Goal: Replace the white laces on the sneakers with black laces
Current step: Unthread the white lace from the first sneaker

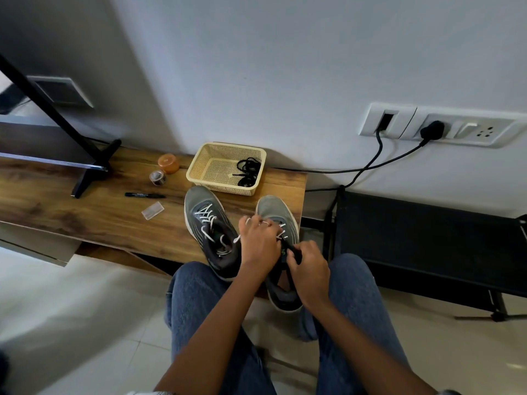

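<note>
- Left hand point(259, 244) curled over right grey mesh sneaker point(278, 220), pinching its white lace point(239, 238).
- Right hand point(308, 266) gripped that shoe's black tongue point(288, 252).
- Left grey sneaker point(209, 226) at 9 o'clock, still white-laced.
- Black laces point(248, 170) in cream plastic basket point(211, 166), 12 o'clock, on wooden bench point(85, 206).

A room in a home, likely a living room; a low wood-grain TV unit point(85, 201) stands against a plain white wall point(285, 67), bearing the black foot of a television stand point(94, 169); a white switch-and-socket panel point(439, 126) on the wall has a black plug point(432, 129) in it, cables trailing down; glossy pale floor tiles point(71, 323) lie below; household odds sit on the unit, a cream plastic basket point(199, 172), an orange candle jar point(168, 163), a black marker point(144, 195).
</note>
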